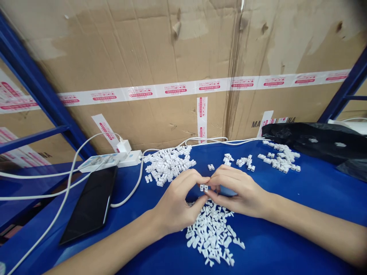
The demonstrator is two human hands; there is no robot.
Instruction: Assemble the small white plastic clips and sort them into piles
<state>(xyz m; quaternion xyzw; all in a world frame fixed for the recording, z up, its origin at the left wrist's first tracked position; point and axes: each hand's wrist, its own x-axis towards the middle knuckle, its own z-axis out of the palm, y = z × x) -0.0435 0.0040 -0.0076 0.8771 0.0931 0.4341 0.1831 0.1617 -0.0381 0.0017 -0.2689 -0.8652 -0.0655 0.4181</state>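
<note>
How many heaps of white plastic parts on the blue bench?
4: back-left heap, small back-centre heap, back-right heap, front-centre heap. A few loose pieces lie apart.

White plastic clips (210,236) lie heaped on a vivid blue tabletop (286,240), beside a glossy black plastic bag (309,141); white packing tape (177,89) with red print bands brown cardboard (143,46) behind.

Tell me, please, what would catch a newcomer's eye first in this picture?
The left hand and right hand meet at the middle of the blue work surface, holding a small white plastic part between their fingers. A loose heap of white plastic pieces lies just below them, and another heap lies beyond them, before a large cardboard sheet.
</note>
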